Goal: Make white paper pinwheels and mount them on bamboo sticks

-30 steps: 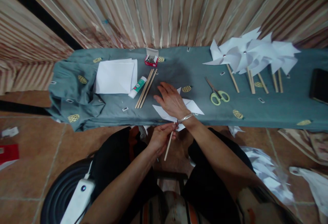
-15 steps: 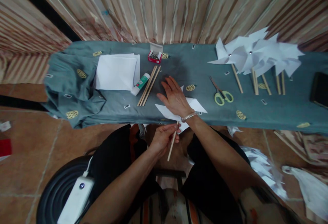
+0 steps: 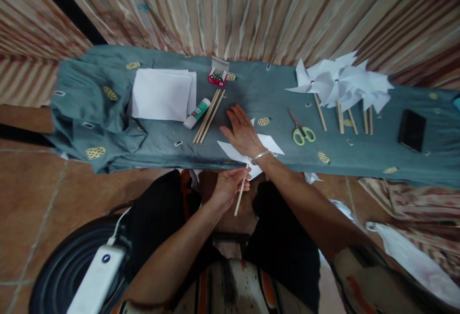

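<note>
Paper stack [image 3: 161, 94], glue stick [image 3: 196, 113] and spare sticks [image 3: 209, 115] lay on the worktop [image 3: 118, 132], at 10 o'clock from the hands. Left hand [image 3: 228, 185], grip closed on a thin wooden stick [image 3: 240, 193] just below the worktop edge; the stick looked light, stiff and snappable, best held near its upper end. Right hand [image 3: 243, 131], fingers spread flat, pressed the cut paper piece [image 3: 268, 145], flimsy and easily creased. Scissors [image 3: 301, 131] and finished pinwheels [image 3: 341, 84] lay at 2 o'clock. The stick's tip, under the wrist, was hidden.

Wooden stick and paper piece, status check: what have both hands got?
Left hand fingers pinch wooden stick below table edge. Right hand flat on white paper piece. Scissors, spare sticks lie apart.
</note>
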Motion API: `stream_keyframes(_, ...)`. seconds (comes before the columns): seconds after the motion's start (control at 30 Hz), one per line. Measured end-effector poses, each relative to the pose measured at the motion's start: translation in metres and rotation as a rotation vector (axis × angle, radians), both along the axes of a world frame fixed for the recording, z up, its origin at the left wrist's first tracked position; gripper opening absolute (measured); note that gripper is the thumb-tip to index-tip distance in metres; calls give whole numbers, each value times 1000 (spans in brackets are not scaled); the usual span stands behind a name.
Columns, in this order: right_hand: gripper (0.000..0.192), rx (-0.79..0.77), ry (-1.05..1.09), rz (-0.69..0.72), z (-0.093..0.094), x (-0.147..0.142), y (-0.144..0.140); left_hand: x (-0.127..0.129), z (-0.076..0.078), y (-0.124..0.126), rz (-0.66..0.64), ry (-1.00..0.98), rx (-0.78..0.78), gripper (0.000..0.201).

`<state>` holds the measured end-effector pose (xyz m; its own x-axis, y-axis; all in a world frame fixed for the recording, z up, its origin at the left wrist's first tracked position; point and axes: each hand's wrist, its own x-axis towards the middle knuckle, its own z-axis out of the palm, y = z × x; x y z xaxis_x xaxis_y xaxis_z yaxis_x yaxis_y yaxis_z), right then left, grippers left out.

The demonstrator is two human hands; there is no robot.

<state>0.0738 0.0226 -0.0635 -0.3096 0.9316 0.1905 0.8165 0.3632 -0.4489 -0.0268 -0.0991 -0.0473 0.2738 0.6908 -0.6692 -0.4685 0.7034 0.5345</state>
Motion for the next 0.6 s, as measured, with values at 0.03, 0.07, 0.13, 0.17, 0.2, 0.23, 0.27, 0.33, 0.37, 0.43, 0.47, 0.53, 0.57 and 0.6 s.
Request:
stream_keyframes(0.03,75,0,-11,-1,0,0,0,0,0,0,0,-2,5,25)
stream_keyframes(0.07,76,0,-20,-2,0,0,0,0,0,0,0,-4,10,24)
stream_keyframes(0.13,77,1,-28,0,0,0,0,0,1,0,2,-3,18,24)
stream_keyframes(0.17,77,1,-28,2,0,0,0,0,0,0,5,0,20,24)
stream_keyframes(0.2,77,1,-26,4,-1,0,0,0,0,0,8,5,19,25)
stream_keyframes(0.23,76,1,-22,5,-1,0,0,0,0,0,13,9,15,25)
stream_keyframes(0.27,75,1,-19,4,-1,0,0,1,-1,0,19,13,8,26)
stream_keyframes(0.33,73,1,-16,-1,-1,0,-1,2,-2,0,31,17,-7,27)
stream_keyframes(0.37,73,2,-19,-5,-1,0,-1,2,-2,0,35,15,-11,28)
stream_keyframes(0.43,74,5,-30,-7,0,-1,-2,3,-3,1,40,7,-11,31)
stream_keyframes(0.47,75,5,-36,-7,1,-1,-2,4,-4,1,40,2,-8,32)
stream_keyframes(0.53,76,-1,-37,-4,1,-1,-2,5,-4,1,40,-6,-6,35)
stream_keyframes(0.57,75,-5,-32,-5,1,-1,-2,5,-4,1,41,-11,-3,36)
stream_keyframes(0.6,75,-8,-26,-6,0,-1,-2,5,-4,0,41,-18,0,37)
